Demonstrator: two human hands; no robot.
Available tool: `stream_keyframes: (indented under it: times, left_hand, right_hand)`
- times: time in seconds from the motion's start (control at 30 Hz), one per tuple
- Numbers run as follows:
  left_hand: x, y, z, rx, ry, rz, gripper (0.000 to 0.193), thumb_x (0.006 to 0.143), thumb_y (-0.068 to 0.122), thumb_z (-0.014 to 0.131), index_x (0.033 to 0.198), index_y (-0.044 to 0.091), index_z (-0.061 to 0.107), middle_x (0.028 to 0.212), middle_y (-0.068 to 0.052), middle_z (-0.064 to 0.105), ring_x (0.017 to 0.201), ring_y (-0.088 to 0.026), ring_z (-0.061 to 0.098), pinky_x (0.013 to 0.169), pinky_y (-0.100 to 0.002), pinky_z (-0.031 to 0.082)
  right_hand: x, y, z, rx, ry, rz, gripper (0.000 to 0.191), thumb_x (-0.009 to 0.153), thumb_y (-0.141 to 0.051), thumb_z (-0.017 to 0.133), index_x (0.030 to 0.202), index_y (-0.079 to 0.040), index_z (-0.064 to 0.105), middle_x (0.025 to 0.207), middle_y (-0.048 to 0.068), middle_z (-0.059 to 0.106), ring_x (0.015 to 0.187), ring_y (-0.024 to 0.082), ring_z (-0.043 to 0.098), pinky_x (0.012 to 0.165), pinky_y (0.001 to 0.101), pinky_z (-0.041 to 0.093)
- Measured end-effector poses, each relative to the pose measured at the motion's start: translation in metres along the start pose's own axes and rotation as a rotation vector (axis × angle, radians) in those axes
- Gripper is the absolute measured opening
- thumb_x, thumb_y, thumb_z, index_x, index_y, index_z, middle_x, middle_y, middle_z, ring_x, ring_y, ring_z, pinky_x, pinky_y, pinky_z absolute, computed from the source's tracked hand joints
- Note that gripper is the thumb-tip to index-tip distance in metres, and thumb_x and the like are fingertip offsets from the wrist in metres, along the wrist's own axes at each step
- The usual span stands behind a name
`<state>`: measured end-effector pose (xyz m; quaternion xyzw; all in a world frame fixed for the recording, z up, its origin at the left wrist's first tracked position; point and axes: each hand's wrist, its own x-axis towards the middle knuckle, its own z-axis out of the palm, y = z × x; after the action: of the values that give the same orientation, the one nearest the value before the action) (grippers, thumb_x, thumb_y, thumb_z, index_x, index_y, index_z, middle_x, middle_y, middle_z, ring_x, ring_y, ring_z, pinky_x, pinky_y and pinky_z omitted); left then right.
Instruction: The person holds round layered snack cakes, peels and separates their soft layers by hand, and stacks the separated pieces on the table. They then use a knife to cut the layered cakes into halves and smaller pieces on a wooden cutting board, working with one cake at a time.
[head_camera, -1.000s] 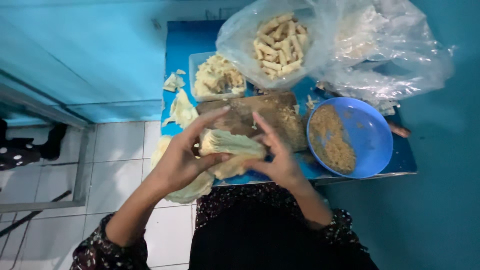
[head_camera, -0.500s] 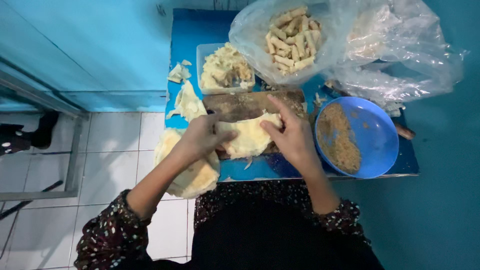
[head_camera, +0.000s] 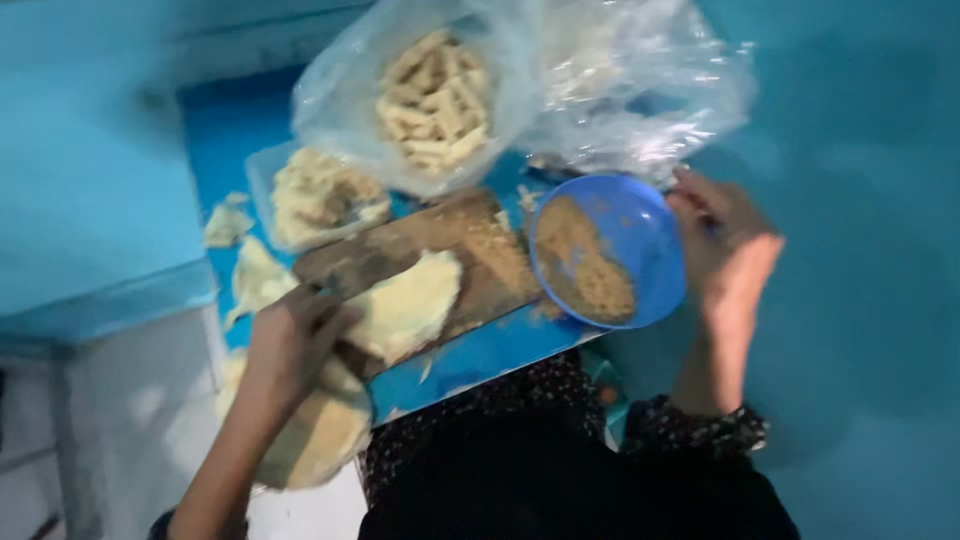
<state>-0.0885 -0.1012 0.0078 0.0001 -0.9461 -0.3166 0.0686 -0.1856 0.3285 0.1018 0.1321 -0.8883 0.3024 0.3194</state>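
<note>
My left hand (head_camera: 295, 340) rests on the left edge of a pale flat wrapper sheet (head_camera: 410, 305) that lies on a brown wooden board (head_camera: 480, 250). My right hand (head_camera: 725, 250) grips the right rim of a blue bowl (head_camera: 655, 240) that holds brown crumbly filling (head_camera: 585, 265). The bowl stands at the right end of the board, on a blue table (head_camera: 480, 355). The frame is blurred.
A clear plastic bag (head_camera: 330, 80) with several pale rolled sticks (head_camera: 435, 100) lies behind the board, with more crumpled clear plastic (head_camera: 640, 90) to its right. A clear tub of pale pieces (head_camera: 315, 195) and loose wrapper scraps (head_camera: 255, 275) sit at the left. White floor tiles (head_camera: 130, 400) lie below left.
My right hand left the wrapper and moved right to the blue bowl's rim. The wrapper now lies flat on the board under my left hand. The camera has moved closer and tilted.
</note>
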Motion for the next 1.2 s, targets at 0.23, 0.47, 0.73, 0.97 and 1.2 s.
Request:
stream_keyframes:
  times: [0.23, 0.47, 0.73, 0.97, 1.2]
  left_hand:
    - [0.006, 0.003, -0.011, -0.035, -0.071, -0.089, 0.028, 0.083, 0.03, 0.078, 0.093, 0.004, 0.078, 0.09, -0.017, 0.071, 0.078, -0.034, 0.07, 0.069, -0.043, 0.054]
    - [0.004, 0.019, -0.019, -0.114, -0.003, -0.022, 0.037, 0.075, 0.026, 0.081, 0.101, 0.0, 0.075, 0.097, -0.017, 0.066, 0.071, -0.033, 0.069, 0.065, -0.042, 0.055]
    - [0.007, 0.016, -0.015, -0.064, -0.012, 0.034, 0.032, 0.076, 0.027, 0.083, 0.087, -0.001, 0.071, 0.082, -0.018, 0.066, 0.073, -0.037, 0.067, 0.066, -0.044, 0.052]
    - [0.01, 0.009, -0.019, -0.129, -0.018, 0.079, 0.029, 0.079, 0.026, 0.081, 0.087, 0.0, 0.072, 0.078, -0.019, 0.066, 0.073, -0.038, 0.065, 0.065, -0.046, 0.05]
    - [0.014, 0.012, -0.026, -0.241, -0.147, -0.059, 0.027, 0.079, 0.024, 0.081, 0.09, 0.0, 0.073, 0.074, -0.019, 0.068, 0.065, -0.033, 0.068, 0.063, -0.041, 0.053]
  right_hand:
    - [0.027, 0.101, -0.013, -0.228, -0.41, -0.214, 0.052, 0.084, -0.006, 0.07, 0.135, -0.013, 0.068, 0.13, 0.013, 0.069, 0.118, 0.036, 0.064, 0.098, 0.0455, 0.052]
    - [0.034, 0.135, 0.0, -0.412, -0.572, -0.149, 0.042, 0.097, -0.017, 0.067, 0.139, -0.022, 0.065, 0.123, 0.007, 0.069, 0.108, 0.028, 0.067, 0.092, 0.0416, 0.056]
    - [0.054, 0.104, -0.033, -0.208, -0.483, -0.084, 0.039, 0.105, -0.036, 0.063, 0.134, -0.011, 0.07, 0.11, 0.011, 0.074, 0.085, 0.025, 0.071, 0.073, 0.0383, 0.056]
    - [0.029, 0.041, -0.07, -0.071, -0.418, -0.01, 0.022, 0.116, -0.024, 0.068, 0.126, -0.004, 0.068, 0.1, 0.011, 0.073, 0.079, 0.013, 0.065, 0.075, 0.0277, 0.053]
    - [-0.075, -0.068, -0.019, -0.004, -0.572, 0.398, 0.035, 0.092, -0.012, 0.071, 0.126, -0.006, 0.066, 0.095, 0.011, 0.075, 0.081, 0.016, 0.071, 0.071, 0.0324, 0.055]
